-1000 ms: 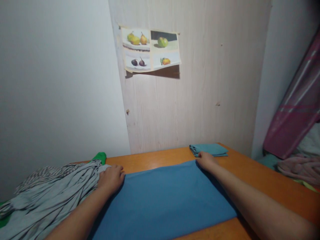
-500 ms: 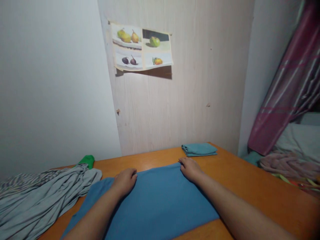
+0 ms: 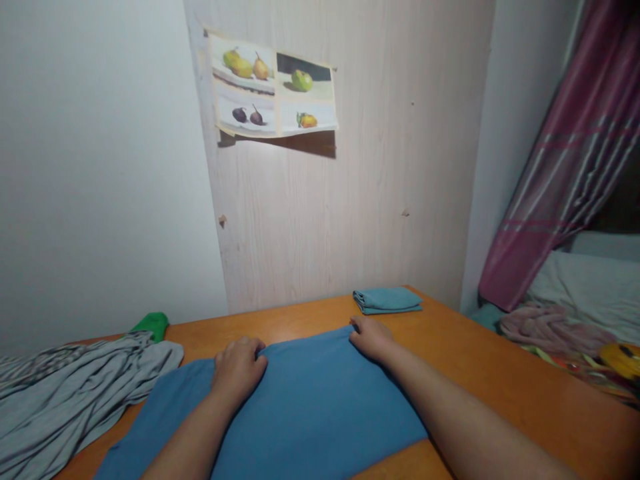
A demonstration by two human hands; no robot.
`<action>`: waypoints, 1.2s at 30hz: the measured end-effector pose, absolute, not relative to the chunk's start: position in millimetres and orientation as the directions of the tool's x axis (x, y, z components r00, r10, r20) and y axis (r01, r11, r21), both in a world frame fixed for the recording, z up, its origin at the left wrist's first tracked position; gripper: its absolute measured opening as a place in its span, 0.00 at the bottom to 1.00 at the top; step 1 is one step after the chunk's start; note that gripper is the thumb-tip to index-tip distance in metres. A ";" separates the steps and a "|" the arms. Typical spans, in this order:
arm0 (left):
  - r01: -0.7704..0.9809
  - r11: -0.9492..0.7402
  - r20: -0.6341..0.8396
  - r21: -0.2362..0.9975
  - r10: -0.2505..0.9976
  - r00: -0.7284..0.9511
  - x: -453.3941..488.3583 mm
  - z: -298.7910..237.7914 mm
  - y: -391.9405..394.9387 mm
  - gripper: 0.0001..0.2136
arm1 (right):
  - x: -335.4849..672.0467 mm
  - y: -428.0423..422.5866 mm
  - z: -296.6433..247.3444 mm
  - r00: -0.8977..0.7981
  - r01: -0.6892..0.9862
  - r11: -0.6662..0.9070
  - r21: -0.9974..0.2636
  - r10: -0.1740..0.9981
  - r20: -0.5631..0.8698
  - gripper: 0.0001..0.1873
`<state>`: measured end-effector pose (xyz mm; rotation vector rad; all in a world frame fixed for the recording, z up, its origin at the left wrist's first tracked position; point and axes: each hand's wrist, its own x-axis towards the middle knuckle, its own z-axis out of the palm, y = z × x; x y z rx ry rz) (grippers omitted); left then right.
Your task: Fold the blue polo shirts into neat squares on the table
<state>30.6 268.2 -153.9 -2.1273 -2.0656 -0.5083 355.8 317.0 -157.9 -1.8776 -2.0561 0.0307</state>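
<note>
A blue cloth (image 3: 320,407) lies spread over the near part of the table, mostly smooth; whether it is a garment I cannot make out. My left hand (image 3: 239,367) is on its far edge, left of the middle, with the fingers curled over the edge and the thumb to the right. At the far right corner, my right hand (image 3: 371,339) pinches the fabric between thumb and fingers. The cloth's left part runs out past my left forearm with a few folds.
A folded teal cloth (image 3: 387,300) rests at the table's (image 3: 480,380) back right. Crumpled grey clothes (image 3: 90,393) and a green cloth (image 3: 153,325) lie at the left. Fruit pictures (image 3: 273,87) hang on the wall behind; a pink curtain (image 3: 540,180) hangs at the right.
The view has turned slightly right, so everything sits further left. My left hand's fingers and thumb look a little more spread along the edge; my right hand keeps its place at the corner.
</note>
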 end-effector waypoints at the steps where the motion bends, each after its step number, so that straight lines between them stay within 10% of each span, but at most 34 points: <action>1: 0.990 -0.059 0.336 0.130 0.942 0.012 31.0 -152.9 267.0 0.12 | 355.9 317.4 -157.6 -0.053 0.961 0.114 -0.252 0.970 0.237 0.19; 22: 0.978 -0.123 0.527 0.167 0.850 0.017 41.9 -143.6 257.5 0.14 | 349.6 299.6 -144.3 0.037 0.943 0.102 -0.315 0.913 0.407 0.17; 28: 0.866 -0.425 0.278 0.264 0.893 0.354 44.7 -161.6 265.9 0.21 | 347.6 298.1 -152.1 -0.318 0.888 0.380 -0.260 0.914 0.251 0.23; 36: 0.963 -0.223 0.022 0.153 0.975 0.222 37.6 -162.9 259.8 0.38 | 367.2 309.6 -168.9 -0.366 0.909 0.363 -0.203 0.930 0.025 0.39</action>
